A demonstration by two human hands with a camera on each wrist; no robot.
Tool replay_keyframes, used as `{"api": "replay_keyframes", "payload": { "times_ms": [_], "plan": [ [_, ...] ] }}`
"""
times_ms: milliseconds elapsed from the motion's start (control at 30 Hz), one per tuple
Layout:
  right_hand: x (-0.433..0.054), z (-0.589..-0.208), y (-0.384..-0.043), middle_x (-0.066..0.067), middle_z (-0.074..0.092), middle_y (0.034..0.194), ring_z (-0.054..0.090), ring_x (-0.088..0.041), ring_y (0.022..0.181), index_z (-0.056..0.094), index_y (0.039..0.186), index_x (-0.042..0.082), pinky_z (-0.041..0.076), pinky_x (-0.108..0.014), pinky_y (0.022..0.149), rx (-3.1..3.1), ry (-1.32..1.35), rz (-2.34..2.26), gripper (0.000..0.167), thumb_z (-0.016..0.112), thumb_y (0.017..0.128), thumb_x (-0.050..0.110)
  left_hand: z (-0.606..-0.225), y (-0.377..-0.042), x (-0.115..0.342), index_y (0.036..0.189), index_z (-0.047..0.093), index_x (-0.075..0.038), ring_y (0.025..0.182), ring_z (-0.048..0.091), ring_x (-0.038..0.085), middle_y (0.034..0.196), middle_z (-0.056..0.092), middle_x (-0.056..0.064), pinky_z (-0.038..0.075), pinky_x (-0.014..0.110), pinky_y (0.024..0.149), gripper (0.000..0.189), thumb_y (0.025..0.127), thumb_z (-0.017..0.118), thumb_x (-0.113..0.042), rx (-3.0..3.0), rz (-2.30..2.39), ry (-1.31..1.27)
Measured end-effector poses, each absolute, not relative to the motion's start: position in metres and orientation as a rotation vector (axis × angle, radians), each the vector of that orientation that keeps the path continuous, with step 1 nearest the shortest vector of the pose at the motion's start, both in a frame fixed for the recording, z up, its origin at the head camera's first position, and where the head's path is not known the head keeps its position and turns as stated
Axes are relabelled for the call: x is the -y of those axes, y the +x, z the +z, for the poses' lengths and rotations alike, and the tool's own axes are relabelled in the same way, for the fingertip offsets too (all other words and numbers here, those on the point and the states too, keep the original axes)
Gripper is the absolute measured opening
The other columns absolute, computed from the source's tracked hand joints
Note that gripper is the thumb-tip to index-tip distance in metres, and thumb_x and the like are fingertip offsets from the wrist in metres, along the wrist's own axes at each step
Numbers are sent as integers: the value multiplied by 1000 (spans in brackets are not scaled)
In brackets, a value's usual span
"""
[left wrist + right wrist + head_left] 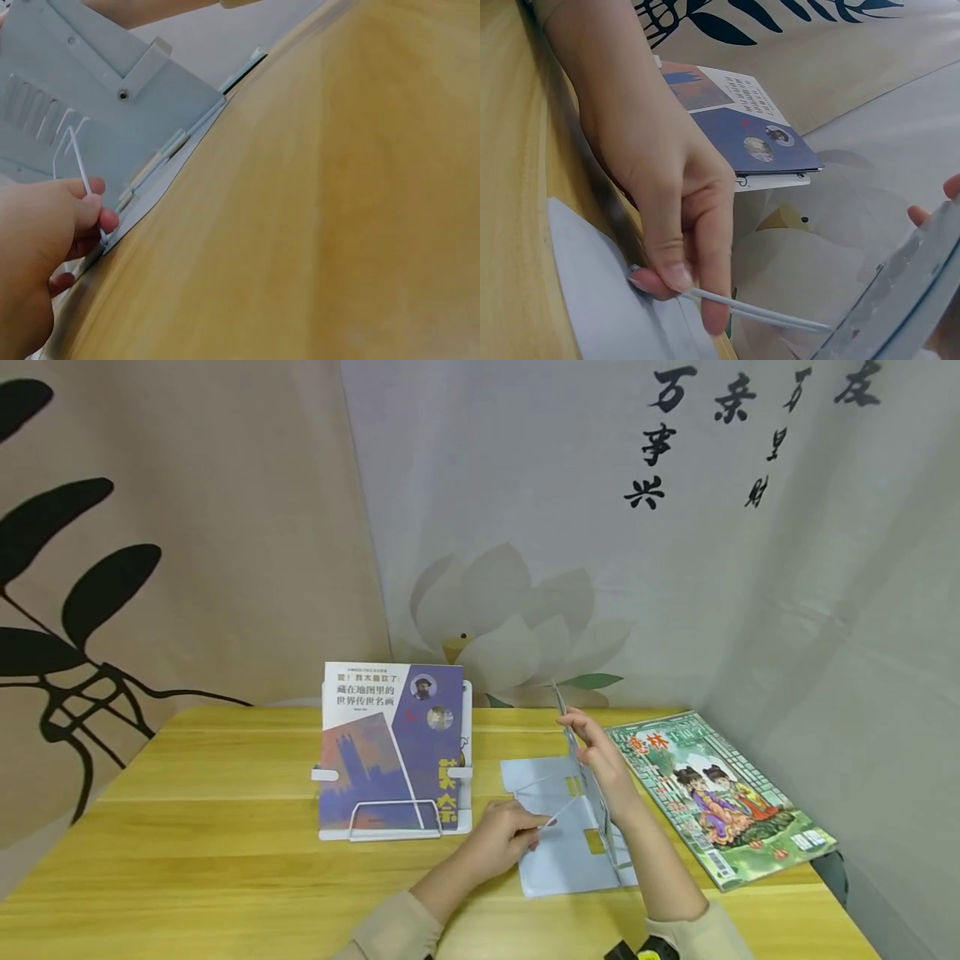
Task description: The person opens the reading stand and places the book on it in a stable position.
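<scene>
A pale metal book stand lies partly unfolded on the table, its flat base (551,872) down and its slotted back panel (112,60) raised on edge. With thumb and fingers, my left hand (504,837) pinches the thin white wire support (79,154) above the base. My right hand (603,768) holds the raised panel near its upper part, fingertips (919,216) showing at its edge in the right wrist view. The panel hides part of the base in the head view.
To the left, a purple and white book (375,735) leans on a second, white book stand (467,793). A green illustrated magazine (735,810) lies at the right table edge. Behind the wooden table (187,860) hangs a printed curtain (517,485).
</scene>
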State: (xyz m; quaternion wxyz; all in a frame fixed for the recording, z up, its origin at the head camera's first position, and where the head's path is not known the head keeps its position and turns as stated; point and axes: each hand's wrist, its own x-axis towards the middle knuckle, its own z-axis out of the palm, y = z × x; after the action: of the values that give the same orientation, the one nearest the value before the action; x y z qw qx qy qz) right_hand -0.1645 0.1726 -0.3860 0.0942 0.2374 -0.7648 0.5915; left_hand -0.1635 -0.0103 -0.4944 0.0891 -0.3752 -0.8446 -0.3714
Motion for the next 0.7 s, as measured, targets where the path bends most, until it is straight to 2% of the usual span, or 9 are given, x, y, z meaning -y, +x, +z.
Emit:
{"api": "replay_keyframes", "payload": {
  "times_ms": [100, 233, 567, 700],
  "plan": [
    [-170, -388, -166, -23, 26, 150, 24, -45, 136, 47, 130, -4, 20, -71, 99, 2265, 688, 1741, 45, 35, 88, 8, -496, -169, 8, 109, 73, -7, 68, 50, -1, 66, 63, -11, 45, 22, 74, 24, 87, 67, -1, 2473, -1195, -1135],
    [-166, -392, -168, -20, 29, 150, 24, -44, 136, 50, 129, -3, 17, -70, 101, 2281, 694, 1698, 45, 37, 87, 7, -497, -172, 5, 104, 74, -3, 67, 52, -1, 70, 65, -7, 45, 15, 59, 19, 86, 68, -1, 2483, -1355, -1130],
    [-165, -393, -167, -18, 29, 150, 21, -44, 137, 50, 129, -1, 22, -74, 96, 2297, 704, 1703, 45, 37, 87, 8, -493, -173, 0, 102, 75, -4, 66, 52, -1, 72, 64, -9, 46, 16, 56, 16, 87, 68, -2, 2588, -1471, -1029],
    [-168, -395, -168, -16, 29, 151, 22, -43, 137, 49, 132, 0, 23, -73, 96, 2321, 724, 1679, 45, 38, 90, 9, -493, -173, 0, 103, 75, -3, 69, 53, -1, 73, 65, -9, 46, 16, 59, 17, 88, 67, -2, 2590, -1468, -1043]
  ]
}}
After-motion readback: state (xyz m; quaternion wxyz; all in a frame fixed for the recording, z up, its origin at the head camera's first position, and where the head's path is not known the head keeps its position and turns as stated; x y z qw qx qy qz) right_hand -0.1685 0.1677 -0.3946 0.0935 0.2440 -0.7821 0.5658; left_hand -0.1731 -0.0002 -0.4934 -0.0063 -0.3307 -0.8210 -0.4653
